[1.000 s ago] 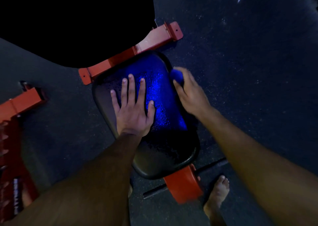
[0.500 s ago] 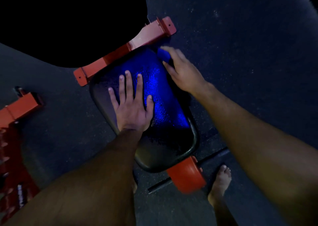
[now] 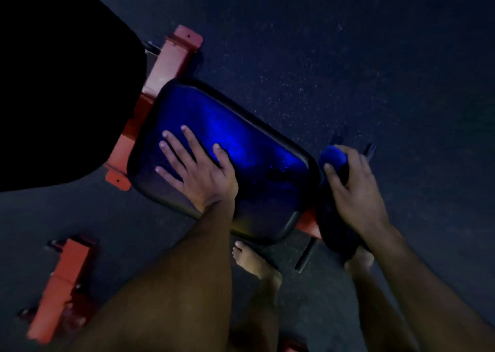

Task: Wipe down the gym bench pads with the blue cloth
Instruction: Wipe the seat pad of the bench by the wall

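Resting on dark speckled floor (image 3: 348,57) | seat pad (image 3: 254,148) | red frame (image 3: 171,57)

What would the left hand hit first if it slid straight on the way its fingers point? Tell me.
Probably the red frame past the seat pad's far-left edge. The left hand lies flat, its fingers aimed up-left; depth is unclear.

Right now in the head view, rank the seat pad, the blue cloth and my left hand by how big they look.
1. seat pad
2. left hand
3. blue cloth, mostly hidden under the right hand, so its full size is unsure.
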`<state>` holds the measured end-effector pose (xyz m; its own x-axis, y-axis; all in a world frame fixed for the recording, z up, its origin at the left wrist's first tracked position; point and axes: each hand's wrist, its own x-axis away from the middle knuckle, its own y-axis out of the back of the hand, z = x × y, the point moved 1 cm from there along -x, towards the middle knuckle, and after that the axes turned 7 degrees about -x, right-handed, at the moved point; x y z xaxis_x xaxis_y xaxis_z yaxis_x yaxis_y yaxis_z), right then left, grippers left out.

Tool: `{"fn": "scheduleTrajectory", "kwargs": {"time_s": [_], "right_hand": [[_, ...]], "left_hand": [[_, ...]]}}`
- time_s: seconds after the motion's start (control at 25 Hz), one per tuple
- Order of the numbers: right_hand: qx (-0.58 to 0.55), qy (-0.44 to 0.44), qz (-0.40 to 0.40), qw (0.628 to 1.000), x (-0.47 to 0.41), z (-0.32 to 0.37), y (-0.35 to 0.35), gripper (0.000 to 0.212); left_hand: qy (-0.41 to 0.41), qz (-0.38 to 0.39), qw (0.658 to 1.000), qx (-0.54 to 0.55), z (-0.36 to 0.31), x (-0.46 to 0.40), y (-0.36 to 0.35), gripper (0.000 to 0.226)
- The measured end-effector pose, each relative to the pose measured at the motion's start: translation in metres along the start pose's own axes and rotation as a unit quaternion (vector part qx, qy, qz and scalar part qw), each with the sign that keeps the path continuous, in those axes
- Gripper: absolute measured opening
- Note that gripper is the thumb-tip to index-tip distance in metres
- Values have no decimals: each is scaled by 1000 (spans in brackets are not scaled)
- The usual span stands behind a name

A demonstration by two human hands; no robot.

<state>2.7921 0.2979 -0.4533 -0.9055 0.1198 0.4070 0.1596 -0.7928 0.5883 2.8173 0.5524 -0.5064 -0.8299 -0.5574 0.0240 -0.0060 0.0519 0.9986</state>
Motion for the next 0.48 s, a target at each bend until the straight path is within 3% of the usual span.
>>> {"fn": "scheduleTrajectory", "kwargs": {"time_s": [0.08, 0.32, 0.4, 0.48], "right_hand": [[-36, -6, -45, 998, 8, 6, -30, 43], [22, -11, -157, 987, 44, 1, -89, 57], [6, -31, -135, 990, 86, -1, -110, 63], [3, -72, -39, 997, 134, -2, -131, 74]], "left_hand": [[0, -7, 1000, -7, 0, 0, -2, 67], [-5, -3, 1000, 0, -1, 4, -3, 68], [-4, 2, 1000, -2, -1, 4, -3, 68], [-1, 0, 1000, -2, -1, 3, -2, 67]]}}
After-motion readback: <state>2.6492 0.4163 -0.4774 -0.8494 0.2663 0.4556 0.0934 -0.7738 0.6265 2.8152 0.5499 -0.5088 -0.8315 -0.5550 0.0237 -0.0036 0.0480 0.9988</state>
